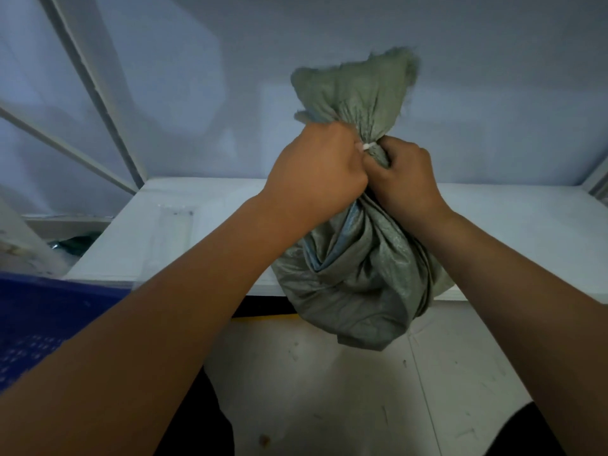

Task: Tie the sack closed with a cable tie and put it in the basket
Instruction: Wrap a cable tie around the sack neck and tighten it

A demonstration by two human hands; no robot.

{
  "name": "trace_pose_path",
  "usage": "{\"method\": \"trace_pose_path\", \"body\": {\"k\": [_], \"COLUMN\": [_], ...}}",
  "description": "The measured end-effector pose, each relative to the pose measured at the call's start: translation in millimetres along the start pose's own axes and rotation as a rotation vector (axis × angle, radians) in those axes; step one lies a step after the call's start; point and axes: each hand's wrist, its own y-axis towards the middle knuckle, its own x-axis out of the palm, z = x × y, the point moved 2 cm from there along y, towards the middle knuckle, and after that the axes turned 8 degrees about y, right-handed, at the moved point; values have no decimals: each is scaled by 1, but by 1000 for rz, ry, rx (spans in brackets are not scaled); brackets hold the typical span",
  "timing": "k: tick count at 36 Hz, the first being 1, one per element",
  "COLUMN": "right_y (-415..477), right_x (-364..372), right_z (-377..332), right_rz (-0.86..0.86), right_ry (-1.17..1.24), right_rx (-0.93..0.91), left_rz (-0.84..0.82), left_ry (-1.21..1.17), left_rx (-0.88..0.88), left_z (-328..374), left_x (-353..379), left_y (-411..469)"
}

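A grey-green woven sack hangs in front of me, its bulging bottom level with the edge of the white shelf. Its neck is gathered tight and the frayed top fans out above. A white cable tie circles the neck, only a short piece of it showing. My left hand is closed on the tie's end at the left of the neck. My right hand grips the gathered neck just under the tie. Both hands touch each other.
A blue perforated basket sits low at the left, partly behind my left arm. A slanted white frame and a pale wall rise behind the shelf. Scuffed white floor lies below the sack.
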Motion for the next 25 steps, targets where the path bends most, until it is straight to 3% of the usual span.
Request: {"method": "trace_pose_path", "body": {"k": [14, 25], "right_y": [-3, -4], "right_x": [2, 2], "right_z": [-4, -9], "right_rz": [-39, -10], "right_ry": [5, -32], "right_rx": [-5, -61], "left_rz": [-17, 39], "left_ry": [-219, -350], "left_rx": [-111, -80], "left_z": [-13, -5], "left_x": [-3, -9], "left_y": [-1, -3]}}
